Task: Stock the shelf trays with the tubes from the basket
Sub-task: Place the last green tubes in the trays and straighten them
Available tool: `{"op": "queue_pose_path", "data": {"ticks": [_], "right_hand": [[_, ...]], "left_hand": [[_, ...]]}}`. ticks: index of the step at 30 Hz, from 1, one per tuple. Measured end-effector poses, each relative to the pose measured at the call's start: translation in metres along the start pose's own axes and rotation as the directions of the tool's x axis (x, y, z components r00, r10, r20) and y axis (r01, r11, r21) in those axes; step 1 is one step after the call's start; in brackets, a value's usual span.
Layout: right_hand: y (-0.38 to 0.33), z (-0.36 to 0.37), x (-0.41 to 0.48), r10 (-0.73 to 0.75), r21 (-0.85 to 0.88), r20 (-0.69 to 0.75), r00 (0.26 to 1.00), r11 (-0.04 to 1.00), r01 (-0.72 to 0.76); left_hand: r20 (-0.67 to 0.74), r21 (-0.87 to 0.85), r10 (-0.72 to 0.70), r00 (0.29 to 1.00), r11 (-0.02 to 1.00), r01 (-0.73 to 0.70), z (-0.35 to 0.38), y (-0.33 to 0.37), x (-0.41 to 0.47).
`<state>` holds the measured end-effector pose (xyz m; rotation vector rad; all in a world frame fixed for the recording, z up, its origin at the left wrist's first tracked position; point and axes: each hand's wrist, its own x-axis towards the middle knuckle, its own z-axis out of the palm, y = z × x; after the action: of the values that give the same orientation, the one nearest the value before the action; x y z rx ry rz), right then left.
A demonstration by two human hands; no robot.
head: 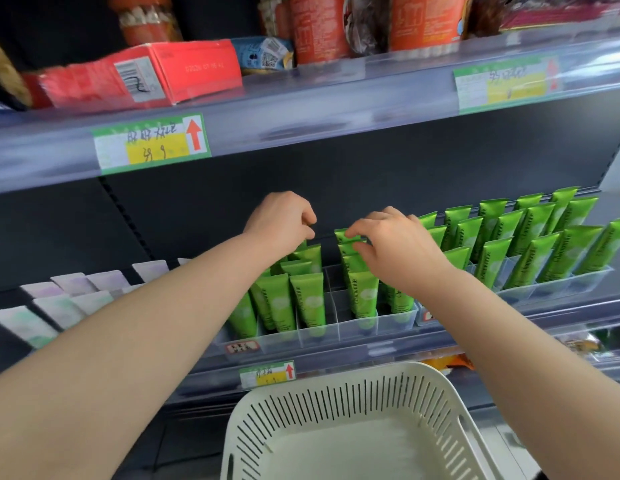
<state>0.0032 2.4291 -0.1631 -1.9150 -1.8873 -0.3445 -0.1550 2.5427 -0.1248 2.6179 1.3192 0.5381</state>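
Green tubes (308, 299) stand upright in a clear divided shelf tray (336, 332) at the middle of the shelf. My left hand (280, 223) hovers over the back left tubes with its fingers curled; whether it holds a tube top is hidden. My right hand (395, 247) pinches the top edge of a green tube (346, 237) in the back of the tray's right half. The white slotted basket (336, 410) sits below the shelf, and the part of its inside that shows holds no tubes.
A second clear tray (561, 285) full of green tubes stands to the right. Pale lilac and white tubes (59, 306) lean at the left. The shelf above carries red boxes (145, 74) and jars; its price-tag rail (301, 116) overhangs my hands.
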Motion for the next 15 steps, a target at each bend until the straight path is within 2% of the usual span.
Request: {"op": "queue_pose_path", "data": {"ticks": [7,15], "right_hand": [[-0.038,0.015,-0.012,-0.107,0.008,0.084,0.991,0.994,0.107],[-0.055,0.033,-0.008,-0.072,-0.059,0.114,0.991,0.995,0.079]], "left_hand": [[-0.028,-0.037,-0.018,0.999,0.999,0.017,-0.015,-0.037,-0.030],[-0.041,-0.036,-0.002,0.999,0.999,0.000,-0.019,-0.044,-0.041]]}}
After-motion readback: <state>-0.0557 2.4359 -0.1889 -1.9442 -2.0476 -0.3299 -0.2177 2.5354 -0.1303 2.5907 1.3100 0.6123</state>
